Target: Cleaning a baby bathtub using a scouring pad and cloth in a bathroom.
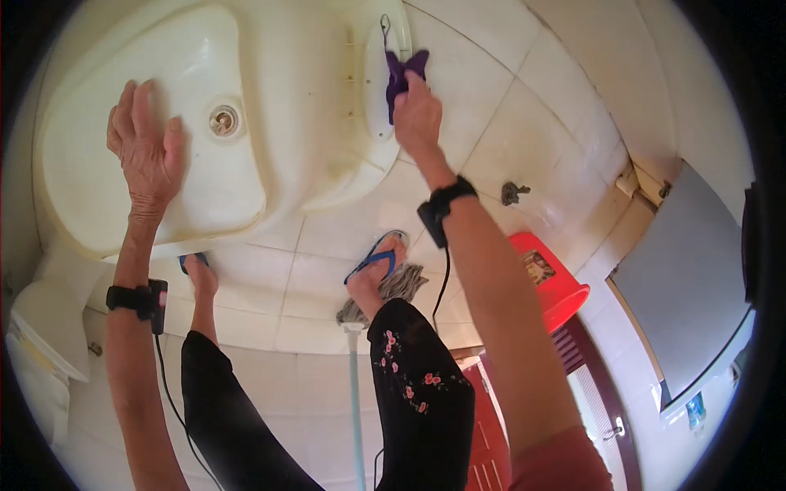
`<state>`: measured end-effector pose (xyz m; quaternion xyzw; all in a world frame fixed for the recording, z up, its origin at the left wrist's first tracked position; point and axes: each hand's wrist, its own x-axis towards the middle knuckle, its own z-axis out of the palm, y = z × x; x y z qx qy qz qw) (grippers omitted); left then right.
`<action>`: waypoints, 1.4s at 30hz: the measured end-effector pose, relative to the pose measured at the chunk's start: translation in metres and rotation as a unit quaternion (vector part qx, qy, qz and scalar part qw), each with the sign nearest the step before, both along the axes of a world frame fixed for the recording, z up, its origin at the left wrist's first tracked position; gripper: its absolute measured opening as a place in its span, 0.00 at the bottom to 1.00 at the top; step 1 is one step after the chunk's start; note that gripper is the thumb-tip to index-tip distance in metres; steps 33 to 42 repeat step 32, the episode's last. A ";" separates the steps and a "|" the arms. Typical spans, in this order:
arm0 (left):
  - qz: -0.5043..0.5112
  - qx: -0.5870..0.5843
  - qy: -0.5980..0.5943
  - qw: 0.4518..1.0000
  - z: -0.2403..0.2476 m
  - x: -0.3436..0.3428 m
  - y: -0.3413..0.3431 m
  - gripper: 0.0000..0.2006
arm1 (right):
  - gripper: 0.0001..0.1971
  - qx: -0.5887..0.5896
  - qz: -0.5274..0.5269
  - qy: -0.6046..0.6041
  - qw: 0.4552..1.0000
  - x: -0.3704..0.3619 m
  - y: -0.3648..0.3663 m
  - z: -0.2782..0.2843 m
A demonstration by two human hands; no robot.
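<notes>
My left hand [145, 155] lies on the pale basin of a sink [196, 184], its fingers stretched out and nothing in them. A round metal drain [223, 121] sits to the right of that hand. On the right, my right hand [419, 123] grips a bunched purple cloth [397, 86] against a narrow white ledge [375, 90] beside the sink. A thin dark loop [385, 29] shows just beyond the cloth. Dark bands with small boxes and cables are strapped around both my wrists.
A red bucket [565, 278] stands right of my right forearm, near a crumpled grey rag [513, 193] on the tiled floor. A mop [354, 368] with a grey head is beside my foot in a blue flip-flop. A white toilet [61, 319] is at lower left.
</notes>
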<state>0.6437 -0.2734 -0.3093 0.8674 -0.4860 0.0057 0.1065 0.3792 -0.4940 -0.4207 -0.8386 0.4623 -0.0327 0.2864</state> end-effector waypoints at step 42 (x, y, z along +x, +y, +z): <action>-0.001 -0.008 0.097 0.995 0.008 0.006 0.004 0.26 | 0.06 0.298 -0.369 -0.114 0.873 0.045 0.122 0.121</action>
